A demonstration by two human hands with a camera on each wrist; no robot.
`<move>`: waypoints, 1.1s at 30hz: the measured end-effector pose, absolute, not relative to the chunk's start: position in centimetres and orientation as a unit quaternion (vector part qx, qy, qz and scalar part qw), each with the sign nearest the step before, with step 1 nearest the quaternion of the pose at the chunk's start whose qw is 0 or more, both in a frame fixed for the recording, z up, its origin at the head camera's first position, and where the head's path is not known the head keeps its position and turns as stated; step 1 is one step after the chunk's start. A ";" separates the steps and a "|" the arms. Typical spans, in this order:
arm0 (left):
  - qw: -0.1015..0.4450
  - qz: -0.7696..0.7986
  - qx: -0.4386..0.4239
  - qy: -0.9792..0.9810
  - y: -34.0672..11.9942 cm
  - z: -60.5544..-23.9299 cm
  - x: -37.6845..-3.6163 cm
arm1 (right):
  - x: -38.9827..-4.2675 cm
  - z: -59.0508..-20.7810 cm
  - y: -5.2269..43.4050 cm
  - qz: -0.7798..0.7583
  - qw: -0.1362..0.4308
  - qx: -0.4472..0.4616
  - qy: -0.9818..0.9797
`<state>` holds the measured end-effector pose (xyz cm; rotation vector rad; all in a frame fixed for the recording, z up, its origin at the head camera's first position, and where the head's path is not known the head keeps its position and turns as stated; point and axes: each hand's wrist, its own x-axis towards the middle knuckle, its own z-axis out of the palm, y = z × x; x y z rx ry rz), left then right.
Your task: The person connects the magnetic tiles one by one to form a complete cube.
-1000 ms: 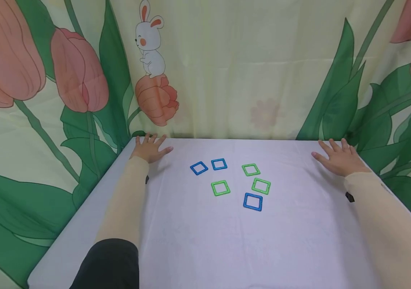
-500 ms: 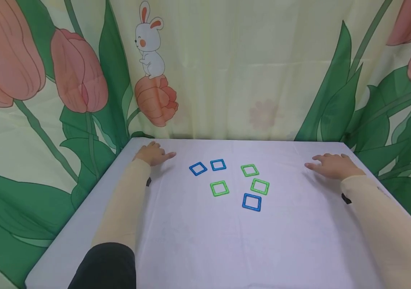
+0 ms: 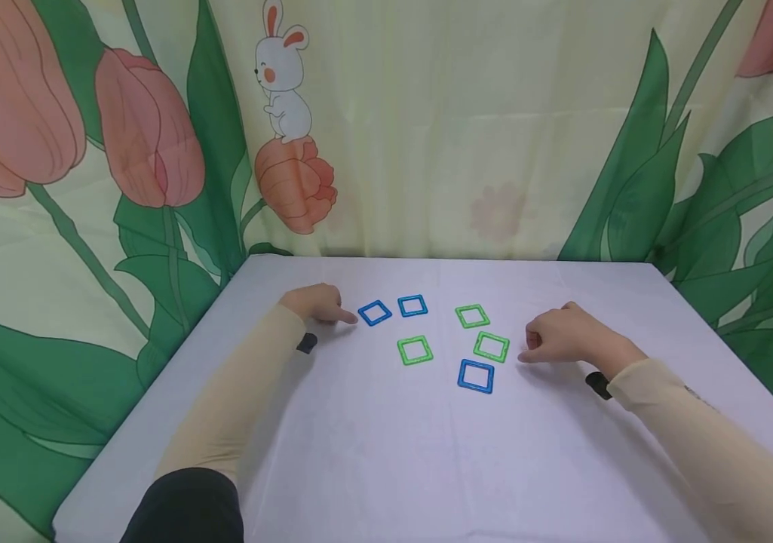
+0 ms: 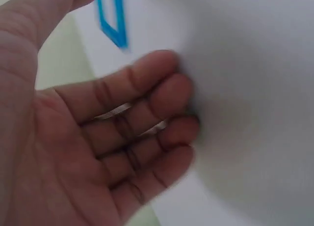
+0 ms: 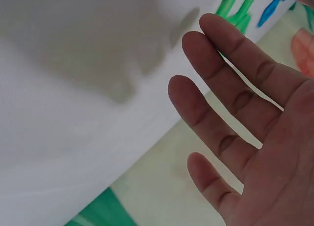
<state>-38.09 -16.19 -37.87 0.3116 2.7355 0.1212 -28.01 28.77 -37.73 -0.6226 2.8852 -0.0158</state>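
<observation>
The left hand (image 3: 318, 303), relaxed and empty, is left of the leftmost green frame (image 3: 418, 361). The right hand (image 3: 568, 333), likewise, is well right of it.

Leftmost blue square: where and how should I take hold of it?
Probably by its near-left bar, coming from the left with the left hand: the blue square lies flat and hollow, so a fingertip could fit inside, and that bar faces the hand.

Both sleeves (image 3: 237, 388) are cream, the wrist pieces (image 3: 307, 343) black.
</observation>
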 end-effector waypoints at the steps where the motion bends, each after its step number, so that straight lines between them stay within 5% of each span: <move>1: 0.198 0.053 0.112 0.972 -15.9 -38.1 -37.9 | -27.5 -37.8 28.1 -0.004 0.086 -0.220 0.972; 10: 0.196 0.172 0.137 0.956 -13.0 -39.9 -35.0 | -25.2 -38.3 24.3 0.007 0.022 -0.271 0.962; 33: 0.123 0.160 0.268 0.942 -5.9 -41.3 -31.4 | -24.5 -40.1 20.7 -0.068 0.034 -0.269 0.960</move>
